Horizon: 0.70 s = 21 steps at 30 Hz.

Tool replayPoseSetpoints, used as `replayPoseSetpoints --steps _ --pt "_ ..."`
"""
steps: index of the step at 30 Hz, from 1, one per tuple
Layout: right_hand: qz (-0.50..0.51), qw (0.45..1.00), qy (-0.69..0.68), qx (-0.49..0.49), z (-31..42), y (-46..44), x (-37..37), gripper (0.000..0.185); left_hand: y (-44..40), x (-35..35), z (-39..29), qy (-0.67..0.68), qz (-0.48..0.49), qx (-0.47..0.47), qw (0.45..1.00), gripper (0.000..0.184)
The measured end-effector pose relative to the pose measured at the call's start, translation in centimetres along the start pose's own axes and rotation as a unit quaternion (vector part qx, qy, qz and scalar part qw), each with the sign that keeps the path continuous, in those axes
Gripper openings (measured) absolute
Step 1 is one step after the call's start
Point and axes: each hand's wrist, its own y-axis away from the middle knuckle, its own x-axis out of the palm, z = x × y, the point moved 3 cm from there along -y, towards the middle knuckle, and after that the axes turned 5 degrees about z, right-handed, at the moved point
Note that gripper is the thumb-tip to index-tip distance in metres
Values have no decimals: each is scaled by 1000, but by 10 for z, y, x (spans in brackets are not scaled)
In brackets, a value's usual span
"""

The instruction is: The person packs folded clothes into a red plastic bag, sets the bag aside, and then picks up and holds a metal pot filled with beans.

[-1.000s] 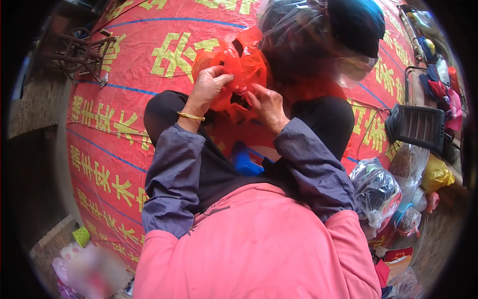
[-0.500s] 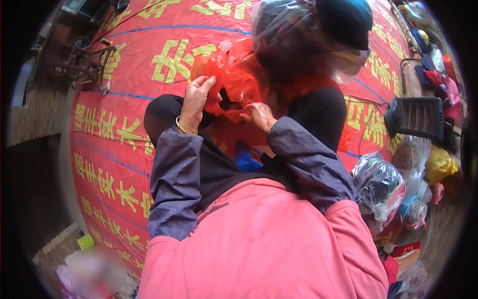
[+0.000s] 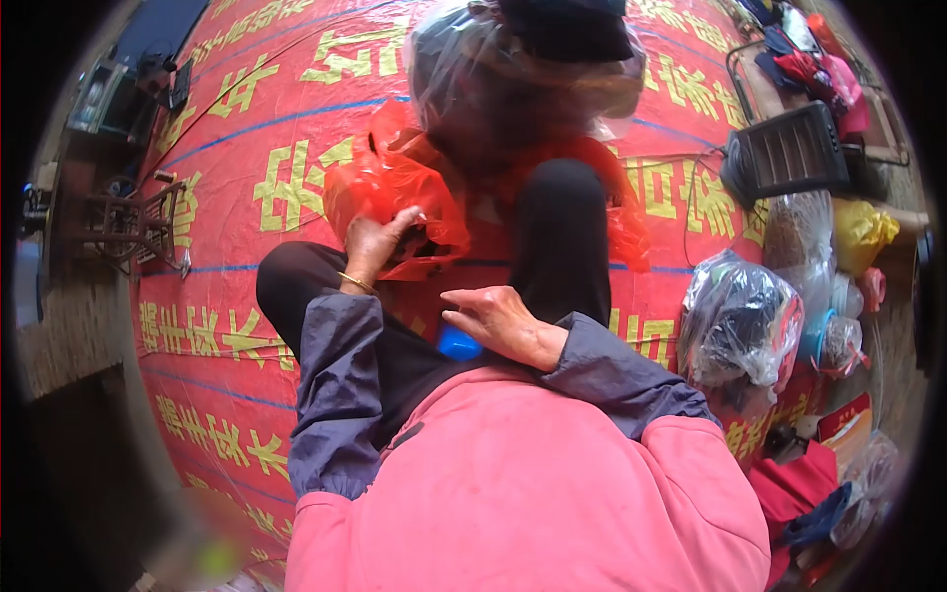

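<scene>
Red plastic bag (image 3: pixel 395 178) lies at and just beyond the left hand (image 3: pixel 380 240), its crumpled film touching that hand. The left thumb extends at the near edge; the fingers are partly hidden, so whether they clamp the film cannot be told. The right hand (image 3: pixel 505 321) is apart from the bag, on the near right side of that contact, fingers extended and nothing visibly gripped. For sound handling, support the film at its edge with the left hand, use light fingertip pressure, and avoid abrupt pulling (thin film of this kind probably tears readily). Something dark shows beside the left thumb, too unclear to identify. A blue object (image 3: pixel 457 343) sits just beside the right hand, partly covered by it. Ahead of the right hand, the raised right knee (image 3: pixel 560 217) limits reach. A large clear bag (image 3: pixel 464 84) restricts space beyond the left hand's contact. Loose red film (image 3: pixel 617 212) lies past the right knee. A patterned red sheet (image 3: pixel 222 296) extends to the left of both hands.
</scene>
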Motion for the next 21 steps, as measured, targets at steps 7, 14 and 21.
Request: replayPoseSetpoints --steps 7,14,21 --pt "-51 998 -43 -2 -3 18 6 19 -36 25 3 321 39 -93 942 49" --pt "-60 997 -31 -22 -12 16 0 19 -54 38 12 545 41 -164 821 17" --pt "-62 994 -95 -6 -15 16 2 20 -62 7 -5 535 18 -204 820 14"
